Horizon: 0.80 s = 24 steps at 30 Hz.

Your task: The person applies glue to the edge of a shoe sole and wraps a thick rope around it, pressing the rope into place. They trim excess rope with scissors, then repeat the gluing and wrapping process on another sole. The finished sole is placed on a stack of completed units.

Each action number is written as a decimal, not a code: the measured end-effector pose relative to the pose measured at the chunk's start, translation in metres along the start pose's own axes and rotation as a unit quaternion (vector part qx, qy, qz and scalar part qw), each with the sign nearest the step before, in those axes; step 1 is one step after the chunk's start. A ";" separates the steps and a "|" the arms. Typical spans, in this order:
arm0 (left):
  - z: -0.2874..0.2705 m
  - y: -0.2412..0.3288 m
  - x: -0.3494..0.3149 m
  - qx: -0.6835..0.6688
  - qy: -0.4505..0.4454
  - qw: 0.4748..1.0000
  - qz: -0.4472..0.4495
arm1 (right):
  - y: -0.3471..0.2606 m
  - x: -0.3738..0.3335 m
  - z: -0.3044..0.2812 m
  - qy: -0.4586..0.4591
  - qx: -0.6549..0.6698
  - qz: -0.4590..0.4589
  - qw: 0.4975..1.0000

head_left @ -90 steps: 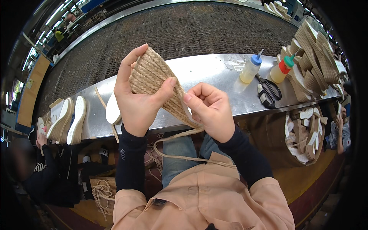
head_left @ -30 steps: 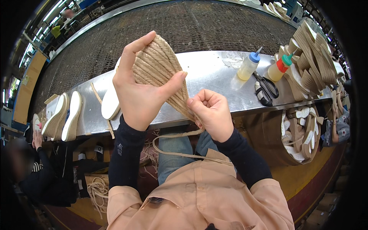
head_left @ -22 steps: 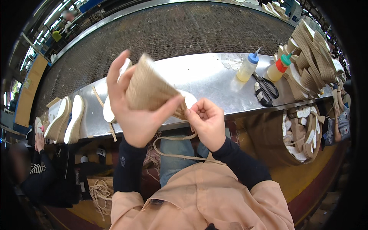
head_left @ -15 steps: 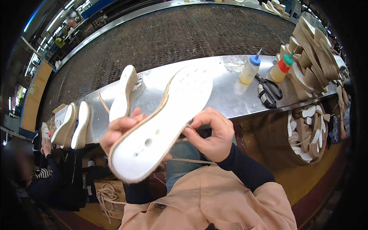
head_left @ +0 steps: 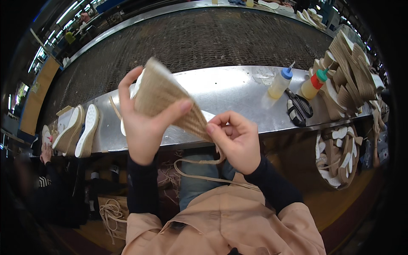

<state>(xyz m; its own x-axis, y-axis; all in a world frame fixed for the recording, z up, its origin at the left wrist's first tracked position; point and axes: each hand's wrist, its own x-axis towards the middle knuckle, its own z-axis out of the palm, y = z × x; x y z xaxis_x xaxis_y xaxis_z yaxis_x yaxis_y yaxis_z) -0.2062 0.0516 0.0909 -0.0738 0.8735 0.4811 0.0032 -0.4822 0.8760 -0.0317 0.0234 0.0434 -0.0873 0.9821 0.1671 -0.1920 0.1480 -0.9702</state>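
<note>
A jute-wrapped wedge sole (head_left: pixel 163 91), tilted so its woven side faces me, is above the near edge of the metal bench. My left hand (head_left: pixel 144 131) grips it, thumb across the woven side and fingers round the far side. My right hand (head_left: pixel 240 142) pinches a thin tan cord (head_left: pixel 197 162) against the sole's lower right end. From there the cord loops down over my lap and runs right across my apron. Behind the held sole, another white-topped sole is partly hidden on the bench.
Glue bottles with a blue cap (head_left: pixel 279 83) and a green cap (head_left: pixel 313 84) stand right, beside black-handled scissors (head_left: pixel 298 108). Wedge soles are piled far right (head_left: pixel 350 68); more stand left (head_left: pixel 87 131). A bin of soles (head_left: pixel 318 157) hangs below. Beyond lies a dark mesh surface (head_left: pixel 191 38). A co-worker's hand (head_left: pixel 46 152) is far left.
The sole has turned from its white face to its woven side and moved up and away from me. My left hand came up with it; the cord now loops below my right hand.
</note>
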 end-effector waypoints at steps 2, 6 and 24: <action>0.009 -0.006 0.017 0.032 -0.005 0.999 -0.008 | -0.001 0.009 -0.003 0.002 0.040 0.035 0.999; 0.018 -0.017 0.034 0.038 -0.040 0.998 0.023 | 0.000 0.022 -0.010 -0.005 0.020 0.055 0.998; 0.024 -0.027 0.033 0.056 -0.044 0.994 0.082 | 0.010 0.014 -0.010 0.044 0.036 0.020 0.998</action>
<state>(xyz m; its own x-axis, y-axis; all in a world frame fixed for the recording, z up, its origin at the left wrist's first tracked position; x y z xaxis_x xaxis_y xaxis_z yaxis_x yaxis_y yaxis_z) -0.1847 0.0955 0.0841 0.0248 0.7890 0.6139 0.1187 -0.6121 0.7818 -0.0255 0.0396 0.0344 -0.0114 0.9940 0.1089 -0.2597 0.1023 -0.9603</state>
